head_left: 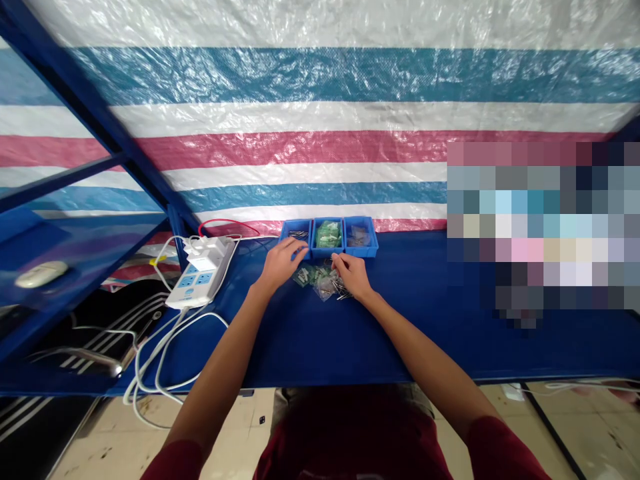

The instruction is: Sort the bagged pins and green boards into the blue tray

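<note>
Three small blue bins stand side by side. The left bin (287, 231) holds thin metal pieces, the middle one has green packets (329, 235), and the right one has clear packets (359, 235). My left hand (283, 263) is at the left bin's front edge, fingers stretched out and apart, holding nothing that I can see. In front of the bins lies a mixed pile of green packets (304, 275), clear packets (325, 287) and metal pins (342, 289). My right hand (354, 275) is at the pile's right side, fingertips pinched together; what lies between them is too small to make out.
A white power strip (196, 283) with plugged-in chargers (206, 252) and looping white cables (163, 353) lies to the left on the blue tabletop (320, 347). A blue metal frame (115, 133) rises at left. Striped plastic sheeting (320, 120) hangs behind. A blurred-out area covers the right.
</note>
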{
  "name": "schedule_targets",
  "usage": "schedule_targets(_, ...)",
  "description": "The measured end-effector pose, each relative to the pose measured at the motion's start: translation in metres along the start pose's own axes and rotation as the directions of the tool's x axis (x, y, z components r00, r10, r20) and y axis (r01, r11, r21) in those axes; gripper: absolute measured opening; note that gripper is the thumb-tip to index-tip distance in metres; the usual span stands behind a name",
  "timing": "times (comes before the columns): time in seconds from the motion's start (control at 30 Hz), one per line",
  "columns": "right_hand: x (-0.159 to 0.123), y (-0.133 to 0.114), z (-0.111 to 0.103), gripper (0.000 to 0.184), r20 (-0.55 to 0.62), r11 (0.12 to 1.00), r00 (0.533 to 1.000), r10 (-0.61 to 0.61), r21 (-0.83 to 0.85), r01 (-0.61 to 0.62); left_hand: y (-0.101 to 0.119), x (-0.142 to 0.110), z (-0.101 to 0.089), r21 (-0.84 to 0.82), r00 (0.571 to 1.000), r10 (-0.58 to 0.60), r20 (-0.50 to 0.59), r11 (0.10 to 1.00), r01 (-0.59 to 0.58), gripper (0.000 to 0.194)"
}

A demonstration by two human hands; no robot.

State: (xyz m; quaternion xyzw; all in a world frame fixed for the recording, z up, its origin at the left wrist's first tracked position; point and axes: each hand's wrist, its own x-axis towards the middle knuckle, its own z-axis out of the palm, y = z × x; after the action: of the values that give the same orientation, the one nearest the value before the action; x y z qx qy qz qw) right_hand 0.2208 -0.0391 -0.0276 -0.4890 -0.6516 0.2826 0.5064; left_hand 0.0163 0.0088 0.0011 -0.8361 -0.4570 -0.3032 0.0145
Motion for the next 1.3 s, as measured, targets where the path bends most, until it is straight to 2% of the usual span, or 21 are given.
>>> schedule_targets(0.07, 0.0, -0.001, 0.0, 0.05, -0.007, 1.0, 1.0, 0.008, -0.007, -0.008, 0.002, -0.003, -0.004, -0.032, 0.978, 0.02, 0.206, 0.999, -0.014, 0.034)
schedule_targets(0.13, 0.0, -0.001, -0.001, 0.05, -0.013, 1.0, 1.0, 0.009, -0.007, -0.009, 0.003, -0.007, -0.006, 0.018, 0.931, -0.019, 0.363, 1.0, 0.013, 0.043)
schedule_targets(0.23, 0.0, -0.001, -0.002, 0.05, -0.016, 1.0, 1.0, 0.011, -0.009, -0.011, 0.005, -0.01, -0.005, 0.115, 0.874, -0.098, 0.475, 0.992, 0.049, 0.058)
schedule_targets(0.3, 0.0, 0.0, -0.002, 0.049, -0.015, 1.0, 1.0, 0.005, -0.009, -0.005, 0.009, -0.012, -0.001, 0.134, 0.86, -0.111, 0.498, 0.99, 0.051, 0.056)
schedule_targets(0.5, 0.0, 0.001, 0.0, 0.05, -0.01, 1.0, 1.0, 0.0, -0.015, 0.0, 0.015, -0.01, 0.006, 0.047, 0.904, -0.035, 0.426, 0.999, 0.016, 0.03)
schedule_targets(0.6, 0.0, 0.0, 0.0, 0.049, -0.008, 1.0, 1.0, 0.019, -0.021, -0.019, 0.015, -0.008, 0.006, -0.014, 0.925, -0.062, 0.376, 0.997, 0.073, 0.02)
schedule_targets(0.7, 0.001, 0.0, -0.001, 0.047, -0.034, 0.999, 0.999, 0.013, -0.029, -0.014, 0.019, -0.006, 0.006, -0.189, 0.974, -0.166, 0.151, 0.963, 0.193, 0.017)
schedule_targets(0.77, 0.002, 0.001, -0.001, 0.041, -0.071, 0.999, 0.997, -0.014, -0.037, 0.012, 0.026, -0.005, 0.01, -0.432, 0.96, -0.279, -0.002, 0.866, 0.251, 0.022)
schedule_targets(0.8, 0.002, 0.001, -0.001, 0.037, -0.084, 0.999, 0.996, -0.03, -0.037, 0.027, 0.03, -0.005, 0.012, -0.558, 0.943, -0.331, -0.035, 0.789, 0.257, 0.027)
schedule_targets(0.9, 0.004, 0.001, -0.001, 0.033, -0.072, 0.998, 0.995, -0.064, -0.018, 0.063, 0.039, -0.006, 0.02, -0.785, 0.91, -0.413, -0.029, 0.573, 0.235, 0.037)
schedule_targets(0.97, 0.004, 0.002, -0.001, 0.03, -0.036, 0.996, 0.996, -0.083, -0.022, 0.083, 0.042, -0.006, 0.025, -0.831, 0.903, -0.431, -0.004, 0.504, 0.237, 0.039)
schedule_targets(1.03, 0.005, 0.002, -0.001, 0.031, -0.026, 0.993, 0.993, -0.115, -0.038, 0.114, 0.043, -0.006, 0.029, -0.842, 0.897, -0.441, 0.019, 0.477, 0.253, 0.039)
schedule_targets(1.17, 0.004, 0.004, -0.001, 0.029, -0.078, 0.987, 0.984, -0.158, -0.044, 0.155, 0.041, -0.006, 0.031, -0.856, 0.898, -0.435, 0.06, 0.44, 0.271, 0.038)
schedule_targets(1.3, 0.003, 0.006, 0.0, 0.027, -0.069, 0.989, 0.987, -0.148, -0.033, 0.145, 0.041, -0.006, 0.028, -0.842, 0.898, -0.44, 0.018, 0.478, 0.251, 0.03)
